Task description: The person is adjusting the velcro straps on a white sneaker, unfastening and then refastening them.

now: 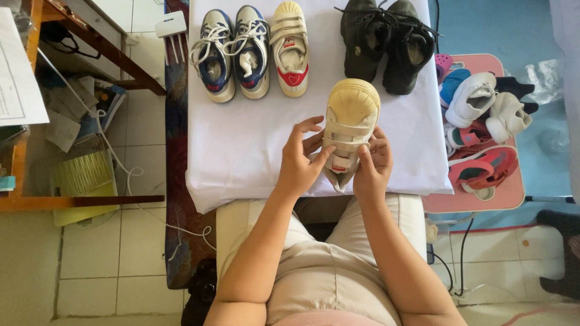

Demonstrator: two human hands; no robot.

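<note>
A cream strap shoe with a small red patch (348, 124) is held over the near edge of the white-covered table (241, 145), toe pointing away from me. My left hand (300, 158) grips its left side, thumb and fingers on the straps. My right hand (373, 163) holds the right side, fingers pressing a strap. At the table's far edge stand a matching cream shoe with a red heart toe (289, 47), a pair of blue-and-grey laced sneakers (232, 51) and a pair of black boots (386, 42).
A pink stool (501, 193) on the right carries a heap of white, pink and blue small shoes (483, 121). A wooden desk (78, 199) with papers and cables stands at the left. Cables trail on the tiled floor (139, 241).
</note>
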